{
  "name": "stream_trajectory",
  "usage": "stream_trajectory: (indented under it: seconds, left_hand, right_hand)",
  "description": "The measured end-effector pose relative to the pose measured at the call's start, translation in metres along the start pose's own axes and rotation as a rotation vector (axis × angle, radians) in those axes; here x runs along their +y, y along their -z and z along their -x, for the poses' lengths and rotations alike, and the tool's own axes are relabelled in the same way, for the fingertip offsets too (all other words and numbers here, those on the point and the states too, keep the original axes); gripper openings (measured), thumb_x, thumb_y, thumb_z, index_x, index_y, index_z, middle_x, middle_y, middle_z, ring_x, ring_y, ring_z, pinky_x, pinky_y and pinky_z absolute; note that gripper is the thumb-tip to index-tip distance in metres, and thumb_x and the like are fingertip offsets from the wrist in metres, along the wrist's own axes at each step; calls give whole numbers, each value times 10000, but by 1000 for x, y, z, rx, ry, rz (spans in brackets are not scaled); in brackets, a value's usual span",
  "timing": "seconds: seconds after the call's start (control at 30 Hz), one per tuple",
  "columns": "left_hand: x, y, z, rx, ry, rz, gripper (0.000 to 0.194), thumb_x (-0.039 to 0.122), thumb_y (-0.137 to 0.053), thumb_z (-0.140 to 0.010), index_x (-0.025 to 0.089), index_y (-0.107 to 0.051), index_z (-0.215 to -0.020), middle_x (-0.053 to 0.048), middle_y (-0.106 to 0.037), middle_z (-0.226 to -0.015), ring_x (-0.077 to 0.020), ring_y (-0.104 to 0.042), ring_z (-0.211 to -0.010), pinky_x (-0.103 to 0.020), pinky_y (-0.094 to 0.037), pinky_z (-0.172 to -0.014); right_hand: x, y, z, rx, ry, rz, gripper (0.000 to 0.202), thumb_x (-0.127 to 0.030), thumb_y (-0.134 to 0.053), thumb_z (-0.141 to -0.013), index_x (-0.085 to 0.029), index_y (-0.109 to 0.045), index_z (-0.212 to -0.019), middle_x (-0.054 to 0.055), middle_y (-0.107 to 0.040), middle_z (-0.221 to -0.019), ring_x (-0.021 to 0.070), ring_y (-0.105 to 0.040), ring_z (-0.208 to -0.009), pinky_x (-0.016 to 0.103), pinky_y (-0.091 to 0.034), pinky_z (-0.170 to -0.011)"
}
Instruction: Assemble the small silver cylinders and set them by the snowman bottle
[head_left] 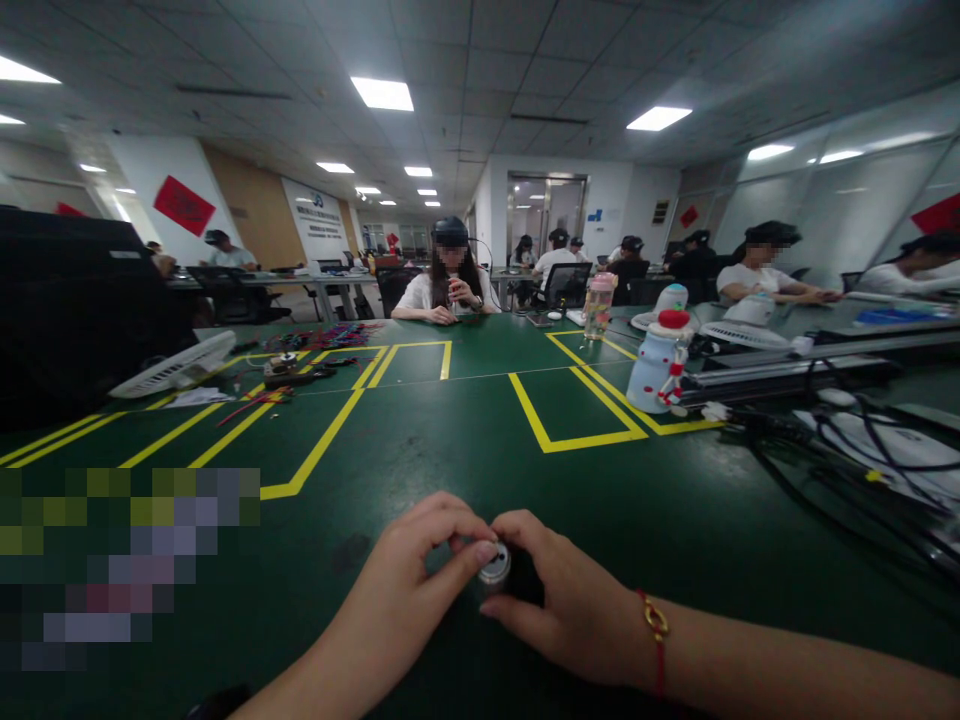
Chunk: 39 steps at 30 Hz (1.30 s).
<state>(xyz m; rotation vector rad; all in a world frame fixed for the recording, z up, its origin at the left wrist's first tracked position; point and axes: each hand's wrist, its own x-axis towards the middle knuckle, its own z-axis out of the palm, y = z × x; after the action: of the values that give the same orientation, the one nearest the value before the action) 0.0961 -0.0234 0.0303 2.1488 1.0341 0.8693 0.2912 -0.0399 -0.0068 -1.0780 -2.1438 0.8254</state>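
Left hand [429, 562] observed with thumb and index finger closed at the top of a small metal cylinder [494, 568]; right hand [559, 590] curled partly open around its side. Cylinder located between both hands, upright on the green table [405, 455]

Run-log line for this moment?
metal cylinder: upright | left hand: fingers at its top | right hand: fingers around its side
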Motion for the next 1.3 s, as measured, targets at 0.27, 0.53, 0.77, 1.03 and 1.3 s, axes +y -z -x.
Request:
stream_trajectory:
  seconds: [0.27,0.53,0.77,1.03,1.3]
  left_hand:
    - [1,-1,0,-27,-2,4,143,242,-565,-881,225,-694,-823,-26,-649,-857,-179,-606,-832,-307,-466,-755]
    - [-2,-1,2,26,-15,36,132,252,-569,-891,230,-681,-825,-11,-642,-861,-166,-597,-832,-293,-458,-759]
    - [-4,5,1,112,25,21,144,245,-547,-899,233,-676,-837,-8,-641,-876,-175,-586,-847,-302,-436,-758]
    - [-15,7,6,-1,149,54,150,249,-512,-909,223,-658,-887,1,-663,-867,-178,-600,-839,-310,-438,-763]
    - [-9,5,6,-42,102,86,136,234,-528,-894,228,-663,-882,2,-669,-875,-179,-607,-857,-306,-441,-779]
  right_hand:
    - [-3,2,-1,-21,-17,-3,433,-360,-631,-790,-203,-487,-1167,47,-581,-1107,159,-550,-970,321,-428,-845]
    - [-2,1,-1,-29,-36,23,438,-359,-625,-796,-206,-482,-1181,42,-577,-1110,152,-542,-966,325,-428,-847]
    - [-3,2,0,-17,-16,28,435,-311,-624,-798,-216,-468,-1193,22,-576,-1102,127,-538,-952,301,-428,-845]
    - [-4,3,1,-11,-22,31,380,-252,-599,-794,-222,-489,-1157,7,-587,-1030,102,-541,-876,258,-429,-776]
    - [-5,3,0,-16,-38,19,360,-243,-587,-787,-220,-492,-1134,0,-588,-991,91,-542,-836,241,-425,-734]
